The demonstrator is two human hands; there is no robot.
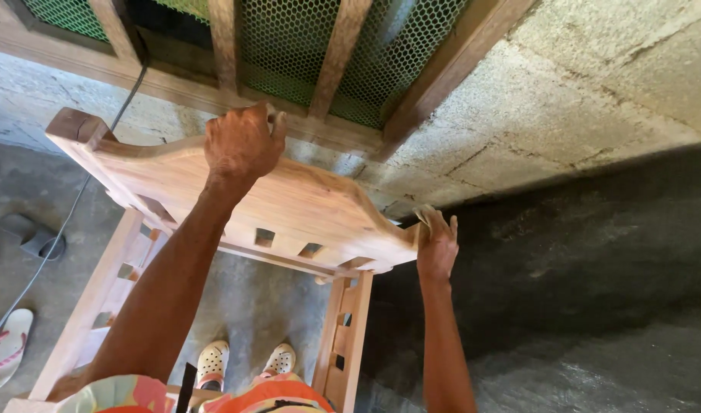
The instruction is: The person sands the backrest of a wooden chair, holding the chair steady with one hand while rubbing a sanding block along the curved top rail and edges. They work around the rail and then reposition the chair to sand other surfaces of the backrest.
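A bare wooden chair frame stands in front of me, its curved top rail tilted across the middle of the view. My left hand grips the upper edge of that top rail. At the rail's right end my right hand presses a small folded piece of sandpaper against the corner. Square mortise holes run along the rail's lower part and down both side posts. Below, between the posts, my white shoes show on the concrete floor.
A wooden window frame with green mesh sits in the rough concrete wall just behind the chair. A cable runs down the wall to the left. Sandals and a grey slipper lie at the left.
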